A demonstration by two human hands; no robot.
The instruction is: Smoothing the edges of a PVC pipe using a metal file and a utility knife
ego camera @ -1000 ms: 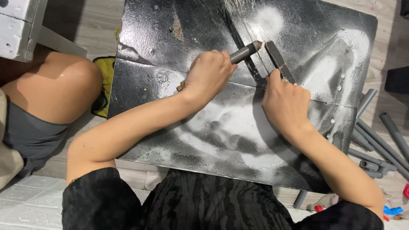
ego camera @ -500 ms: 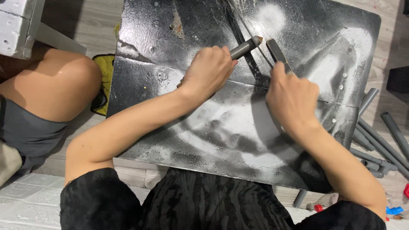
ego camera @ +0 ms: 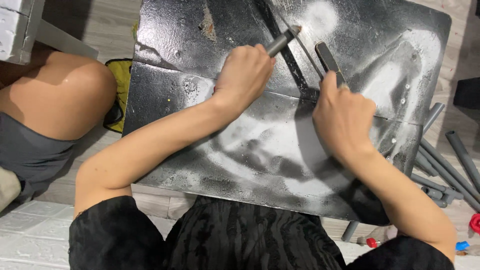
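As the grey rod swung toward twelve o'clock, I logged the left hand clamped on it, the right hand clamped on the dark bar at three o'clock; work ongoing.

Glossy black board dusted with matt grey-white spray; smooth grey plastic pipes; pale wood floor

Your grey rod is pointing up-right, tip resting on the board. Your dark flat bar is lying just beside it.
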